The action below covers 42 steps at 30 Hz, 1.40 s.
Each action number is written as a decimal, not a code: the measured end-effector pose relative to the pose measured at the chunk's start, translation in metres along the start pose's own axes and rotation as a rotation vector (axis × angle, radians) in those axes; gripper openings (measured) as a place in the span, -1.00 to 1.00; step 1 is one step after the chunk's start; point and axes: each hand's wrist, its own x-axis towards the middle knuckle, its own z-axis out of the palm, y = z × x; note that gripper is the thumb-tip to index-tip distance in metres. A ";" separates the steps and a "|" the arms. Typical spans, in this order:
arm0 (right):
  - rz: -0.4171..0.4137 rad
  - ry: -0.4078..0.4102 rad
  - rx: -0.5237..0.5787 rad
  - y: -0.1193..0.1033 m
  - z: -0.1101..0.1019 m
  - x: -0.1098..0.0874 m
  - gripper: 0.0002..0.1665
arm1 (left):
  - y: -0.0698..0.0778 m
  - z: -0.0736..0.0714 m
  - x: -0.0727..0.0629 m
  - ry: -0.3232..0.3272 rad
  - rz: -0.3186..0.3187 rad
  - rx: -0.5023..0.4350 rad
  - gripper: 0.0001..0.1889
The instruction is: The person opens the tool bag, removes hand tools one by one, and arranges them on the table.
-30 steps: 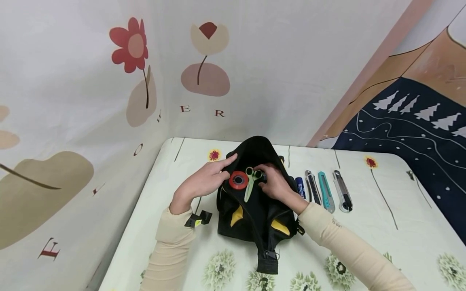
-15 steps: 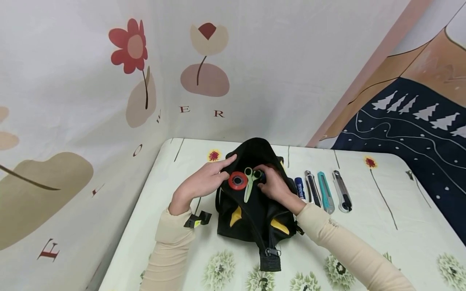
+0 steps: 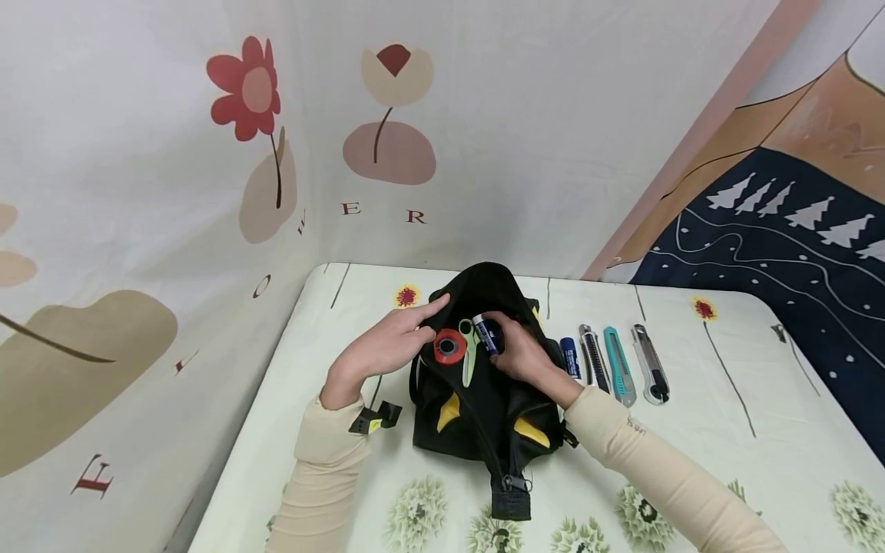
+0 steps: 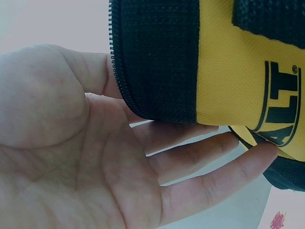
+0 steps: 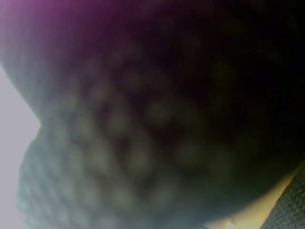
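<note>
A black bag with yellow patches (image 3: 512, 422) lies with its mouth spread. My left hand (image 3: 387, 346) grips its left rim; in the left wrist view the zippered edge (image 4: 157, 62) passes between the thumb and the fingers (image 4: 205, 191). My right hand (image 3: 522, 349) is inside the mouth, its thumb and fingers holding a blue glue stick with a white end (image 3: 486, 335). Left of that in the bag's mouth are light green scissors (image 3: 469, 357) and a red round tape roll (image 3: 449, 346). Blurred dark fabric (image 5: 143, 119) fills most of the right wrist view.
To the bag's right lie a second blue stick (image 3: 570, 358), a black-and-silver utility knife (image 3: 594, 357), a teal utility knife (image 3: 619, 367) and a grey utility knife (image 3: 651, 365) in a row. A zippered strap end (image 3: 511, 499) hangs toward the table's front. A wall stands behind.
The blue glue stick has come into view at my right fingers, beside the scissors. The scissors and tape roll have shifted slightly left. My left hand keeps its hold on the rim.
</note>
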 end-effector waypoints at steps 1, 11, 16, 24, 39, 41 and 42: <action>0.002 -0.005 0.004 0.000 0.000 0.000 -0.09 | 0.000 0.000 0.000 0.000 0.001 -0.001 -0.30; -0.045 -0.015 0.012 0.002 0.000 -0.002 -0.11 | -0.002 0.001 0.001 0.000 0.006 -0.006 -0.30; -0.070 0.007 0.020 -0.002 -0.004 -0.006 -0.12 | -0.003 0.001 0.001 0.004 0.007 0.000 -0.30; -0.074 0.016 0.051 -0.011 -0.008 -0.014 -0.11 | -0.002 0.001 0.002 0.009 0.016 0.017 -0.31; -0.149 0.100 0.167 -0.032 -0.024 -0.035 -0.07 | -0.001 0.000 0.004 0.008 0.012 0.023 -0.30; -0.147 0.102 0.189 -0.035 -0.028 -0.037 -0.06 | -0.002 0.000 0.004 0.009 0.010 0.021 -0.30; -0.147 0.105 0.200 -0.036 -0.030 -0.038 -0.05 | -0.002 0.000 0.004 0.008 0.008 0.020 -0.30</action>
